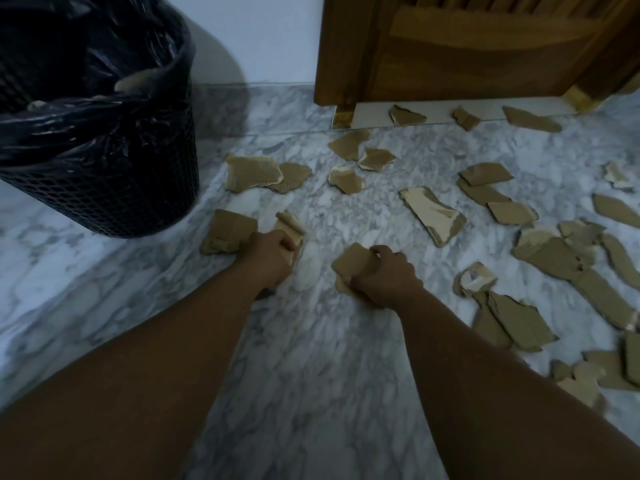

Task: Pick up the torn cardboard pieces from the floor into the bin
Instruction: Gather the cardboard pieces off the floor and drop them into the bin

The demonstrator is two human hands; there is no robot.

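Far left stands the black mesh bin (114,174), lined with a crinkled, glossy black bag (86,109) whose top sags inward; a pale scrap or two seems to lie inside already. That slumped liner narrows the mouth, so a handful dropped carelessly could catch the fold and slide back onto the floor.

Next, the left hand (273,252) is closed around a clutch of torn cardboard (228,230), several ragged brown pieces bunched at odd angles, one curling upward. Gripped that loosely, an outer piece could slip free on the way to the bin.

Just beside it, the right hand (382,275) is clenched on another piece (353,263), flat and matte, its edge still low against the marble floor (311,393). The stone looks polished and slick, so thin, flat scraps may be hard to lift off it.

Further right the cardboard pieces (540,258) lie thick: jagged, fibrous edges, some showing a paler peeled layer, a few overlapping. Several sit against the wooden door (467,57) and its sill, where they could be missed or nudged underneath.
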